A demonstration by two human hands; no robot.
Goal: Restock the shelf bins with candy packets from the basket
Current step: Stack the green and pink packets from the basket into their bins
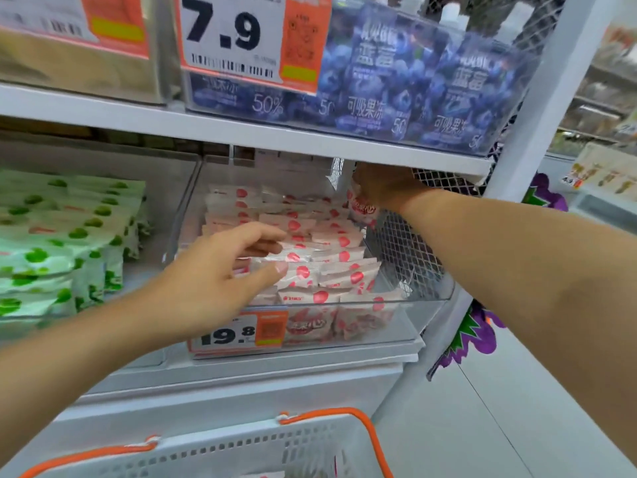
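Left hand (220, 270) relaxed on glossy crinkled packets (331, 267) in clear bin (413, 305); right hand (386, 188) seemingly grips packet (362, 208).

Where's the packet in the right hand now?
Head view, right of centre: the strawberry candy packet hangs from the right hand over the clear bin's back right corner, under the upper shelf.

1. Blue blueberry jelly pouches (396, 74) upright in clear bin, upper shelf.
2. Large price tag "7.9" (238, 36), white and orange, clipped to front of that bin.
3. Green-spotted white packets (65, 236) piled in bin at left, middle shelf.
4. White wire mesh panel (406, 246) along shelf's right side.
5. Purple and green floor sticker (472, 336) low beside white upright post (544, 108).
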